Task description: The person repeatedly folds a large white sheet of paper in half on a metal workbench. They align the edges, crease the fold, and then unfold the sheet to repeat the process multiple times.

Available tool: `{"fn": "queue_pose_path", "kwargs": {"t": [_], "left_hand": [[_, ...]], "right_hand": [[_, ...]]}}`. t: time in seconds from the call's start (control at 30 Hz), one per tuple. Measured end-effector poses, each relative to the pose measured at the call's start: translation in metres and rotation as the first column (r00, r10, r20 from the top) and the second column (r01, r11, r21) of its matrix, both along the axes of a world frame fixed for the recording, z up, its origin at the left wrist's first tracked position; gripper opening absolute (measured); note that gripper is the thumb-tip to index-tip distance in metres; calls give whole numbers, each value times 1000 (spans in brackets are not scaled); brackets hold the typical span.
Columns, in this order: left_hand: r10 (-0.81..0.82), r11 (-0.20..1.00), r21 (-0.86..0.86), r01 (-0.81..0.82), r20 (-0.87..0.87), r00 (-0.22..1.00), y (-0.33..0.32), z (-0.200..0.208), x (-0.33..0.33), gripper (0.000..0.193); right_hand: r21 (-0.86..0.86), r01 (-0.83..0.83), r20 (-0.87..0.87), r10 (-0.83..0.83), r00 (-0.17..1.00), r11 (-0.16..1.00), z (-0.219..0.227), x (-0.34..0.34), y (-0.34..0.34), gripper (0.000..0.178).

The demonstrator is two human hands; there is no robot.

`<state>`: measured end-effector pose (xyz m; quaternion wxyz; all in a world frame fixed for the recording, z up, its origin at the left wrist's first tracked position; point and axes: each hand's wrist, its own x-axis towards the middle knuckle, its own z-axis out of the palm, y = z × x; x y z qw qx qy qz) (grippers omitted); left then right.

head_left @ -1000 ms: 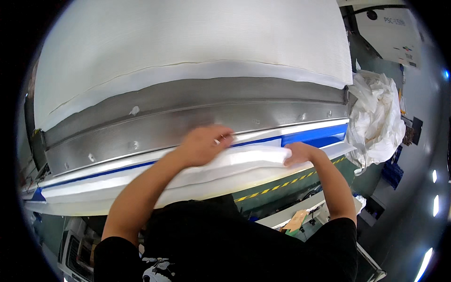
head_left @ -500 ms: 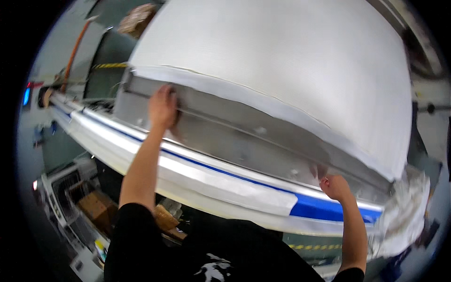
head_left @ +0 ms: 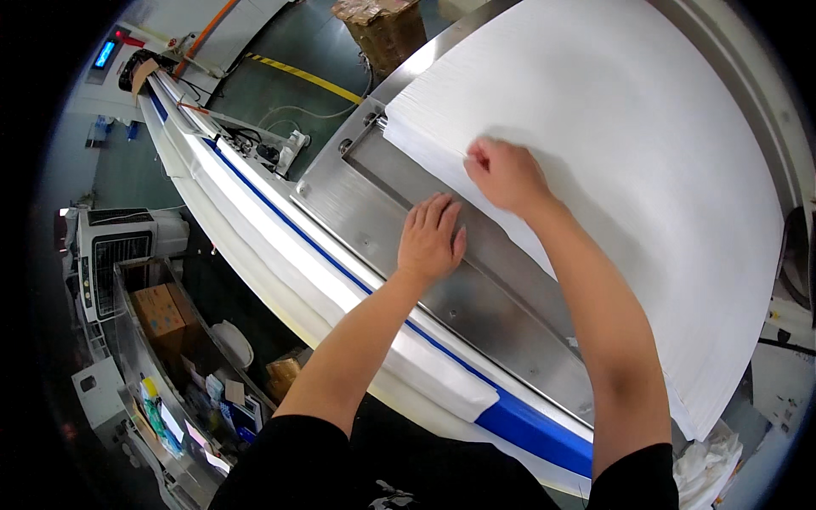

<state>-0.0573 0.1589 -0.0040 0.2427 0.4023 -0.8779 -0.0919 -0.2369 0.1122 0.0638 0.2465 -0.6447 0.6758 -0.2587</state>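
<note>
A thick stack of large white sheets [head_left: 646, 127] lies on a brushed metal plate [head_left: 374, 229], its layered front edge facing me. My left hand [head_left: 429, 242] rests palm down on the plate just in front of that edge, fingers stretched out and holding nothing. Over the stack's front edge, my right hand [head_left: 510, 177] is closed, thumb and forefinger drawn together in a pinch. Whatever may be between those fingers is too small or hidden to make out. The right forearm crosses the stack and casts a shadow on it.
A long rail with white cloth and a blue strip [head_left: 535, 438] runs along the plate's near side. Left below stands a bin [head_left: 127, 280] with a cardboard box [head_left: 160, 310], beside an air cooler [head_left: 115, 255]. A brown carton [head_left: 387, 34] stands behind.
My view has swung left. My right hand has gone from the plate's right end up to the stack's front edge, close to my left hand, which now lies flatter on the plate.
</note>
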Motion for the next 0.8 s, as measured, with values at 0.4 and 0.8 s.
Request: {"fn": "queue_pose_path", "kwargs": {"t": [0.4,0.8], "left_hand": [[0,994,112,3,-26,1000,-5,4,2,41],[78,958,-279,-71,14,997,-141,27,18,48]], "right_hand": [[25,96,-55,-94,994,995,-15,19,-90,16],[-149,135,-138,-156,978,980,-26,17,-86,13]]}}
